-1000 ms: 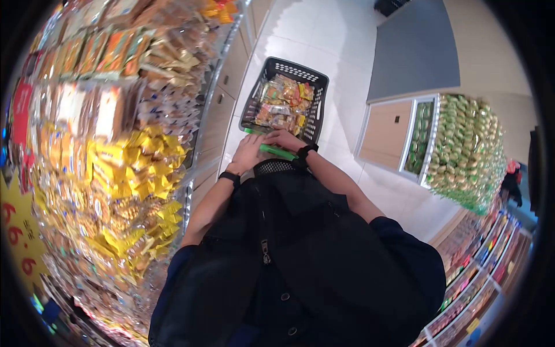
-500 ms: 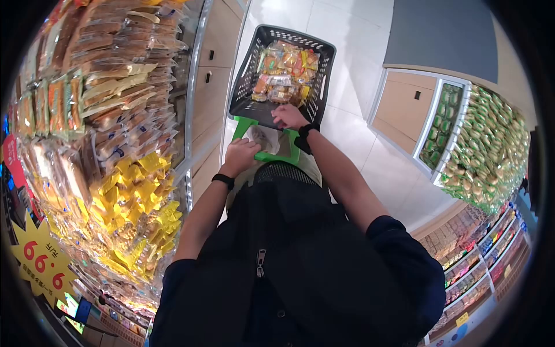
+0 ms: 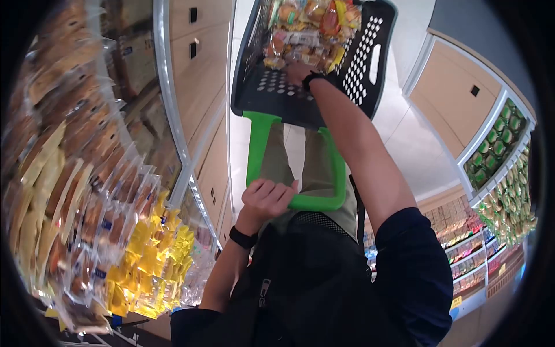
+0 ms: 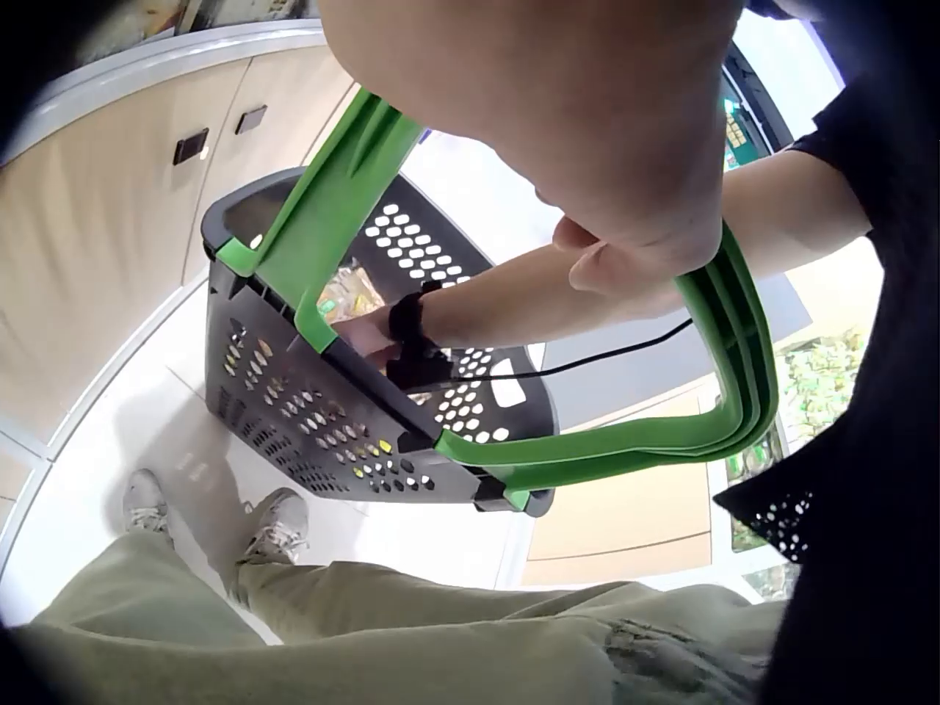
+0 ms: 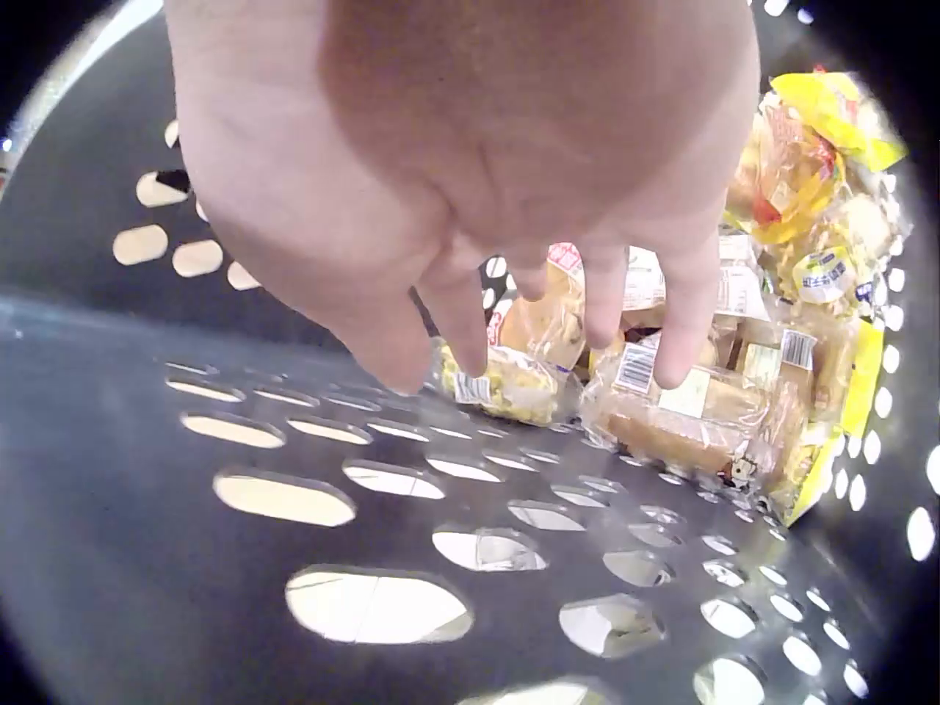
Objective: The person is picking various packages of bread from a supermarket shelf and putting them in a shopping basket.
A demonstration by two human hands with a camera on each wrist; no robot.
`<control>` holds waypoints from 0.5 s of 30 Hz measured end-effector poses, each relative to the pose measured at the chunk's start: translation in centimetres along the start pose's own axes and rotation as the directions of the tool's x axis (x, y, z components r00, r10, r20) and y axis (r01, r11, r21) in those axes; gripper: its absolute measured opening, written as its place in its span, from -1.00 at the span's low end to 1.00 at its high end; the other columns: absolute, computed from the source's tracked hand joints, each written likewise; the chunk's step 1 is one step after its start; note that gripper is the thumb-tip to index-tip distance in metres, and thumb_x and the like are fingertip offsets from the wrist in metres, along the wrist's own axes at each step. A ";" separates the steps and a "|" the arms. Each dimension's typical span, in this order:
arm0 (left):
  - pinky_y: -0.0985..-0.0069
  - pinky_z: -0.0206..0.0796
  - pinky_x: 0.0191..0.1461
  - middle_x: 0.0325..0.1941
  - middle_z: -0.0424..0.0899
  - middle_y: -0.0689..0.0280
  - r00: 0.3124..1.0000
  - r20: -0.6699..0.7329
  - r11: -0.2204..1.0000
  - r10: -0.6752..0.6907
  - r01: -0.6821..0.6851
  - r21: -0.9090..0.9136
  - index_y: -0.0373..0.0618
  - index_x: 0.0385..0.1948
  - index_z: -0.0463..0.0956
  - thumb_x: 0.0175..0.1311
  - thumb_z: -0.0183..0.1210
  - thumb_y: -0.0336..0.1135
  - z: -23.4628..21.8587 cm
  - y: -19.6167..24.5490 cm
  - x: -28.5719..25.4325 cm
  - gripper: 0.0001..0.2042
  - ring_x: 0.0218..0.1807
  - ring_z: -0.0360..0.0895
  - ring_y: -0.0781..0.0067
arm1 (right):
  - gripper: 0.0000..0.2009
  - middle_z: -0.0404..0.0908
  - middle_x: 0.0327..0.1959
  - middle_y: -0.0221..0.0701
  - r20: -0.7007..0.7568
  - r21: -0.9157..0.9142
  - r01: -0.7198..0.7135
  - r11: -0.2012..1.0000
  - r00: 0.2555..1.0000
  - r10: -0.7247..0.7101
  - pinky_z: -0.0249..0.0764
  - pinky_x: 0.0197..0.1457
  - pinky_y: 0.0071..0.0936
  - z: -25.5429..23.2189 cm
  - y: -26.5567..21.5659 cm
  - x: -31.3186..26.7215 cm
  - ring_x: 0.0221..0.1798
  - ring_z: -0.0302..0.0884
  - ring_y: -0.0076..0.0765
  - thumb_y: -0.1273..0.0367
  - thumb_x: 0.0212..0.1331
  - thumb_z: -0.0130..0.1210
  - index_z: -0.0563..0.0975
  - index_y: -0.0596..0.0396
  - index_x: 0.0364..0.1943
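A black shopping basket with perforated walls hangs in front of my legs. My left hand grips its green handle at the corner nearest my body. Inside the basket, my right hand reaches down past the near wall. Its fingers extend loosely, spread a little, with the tips over the closest packets. Clear-wrapped bread packets with barcode labels lie heaped on the basket floor. A yellow-trimmed packet shows at the far side of the heap.
On the left runs a display of wrapped bread and yellow packets, with wooden cabinets behind it. At right stand another cabinet and green-packed goods. Both my shoes are on the pale tiled floor.
My right hand has left the handle and gone forward into the basket. The left hand has kept to the handle, which now stands up toward me. The basket appears larger and closer.
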State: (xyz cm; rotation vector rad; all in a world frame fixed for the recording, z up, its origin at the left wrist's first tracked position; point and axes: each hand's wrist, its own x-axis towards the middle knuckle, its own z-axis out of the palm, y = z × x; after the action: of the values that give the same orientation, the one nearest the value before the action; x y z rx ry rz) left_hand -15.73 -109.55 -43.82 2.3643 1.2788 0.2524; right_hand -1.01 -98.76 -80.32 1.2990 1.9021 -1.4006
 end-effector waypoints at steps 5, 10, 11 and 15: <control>0.61 0.21 -0.39 -0.67 0.27 0.51 0.999 -0.029 0.999 0.037 -0.037 0.026 0.07 -0.73 0.32 0.11 0.35 -0.36 0.5 -1.5 0.0 -0.66 -0.59 0.29 0.61 | -0.48 0.07 0.56 -0.43 0.042 -0.023 -0.053 0.998 0.998 0.054 0.12 0.53 0.06 0.5 -1.5 3.0 0.52 0.10 0.07 0.18 0.22 0.00 0.43 -0.27 0.32; 0.61 0.21 -0.40 -0.67 0.27 0.52 0.999 -0.015 0.999 0.045 -0.045 0.015 0.07 -0.72 0.33 0.13 0.34 -0.36 0.2 -1.9 -0.2 -0.66 -0.59 0.29 0.62 | -0.46 0.18 0.51 -0.44 0.037 0.008 -0.104 0.995 0.994 0.103 0.16 0.51 0.05 0.4 -2.1 3.5 0.52 0.11 -0.01 0.16 0.21 0.01 0.42 -0.21 0.34; 0.61 0.20 -0.41 -0.66 0.26 0.52 0.999 -0.012 0.999 0.038 -0.038 0.014 0.07 -0.72 0.34 0.13 0.34 -0.36 0.2 -2.0 -0.2 -0.67 -0.59 0.28 0.62 | -0.47 0.24 0.47 -0.44 0.009 0.017 -0.117 0.993 0.993 0.117 0.21 0.47 0.05 0.3 -2.2 3.8 0.50 0.15 -0.04 0.17 0.20 0.04 0.44 -0.17 0.31; 0.62 0.20 -0.41 -0.67 0.26 0.51 0.997 -0.019 0.997 0.072 -0.072 0.004 0.06 -0.71 0.36 0.14 0.33 -0.37 -0.4 -2.4 0.3 -0.69 -0.59 0.29 0.62 | -0.52 0.38 0.34 -0.43 -0.128 0.041 -0.112 0.993 0.985 0.116 0.36 0.34 0.07 -0.6 -2.4 3.4 0.41 0.27 -0.12 0.19 0.17 0.11 0.49 -0.05 0.21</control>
State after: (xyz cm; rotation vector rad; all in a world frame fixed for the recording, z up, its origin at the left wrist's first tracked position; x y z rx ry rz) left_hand -17.50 -108.02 -44.59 2.4194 1.2053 0.2962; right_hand -4.60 -96.90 -81.59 1.5248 1.8612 -1.3249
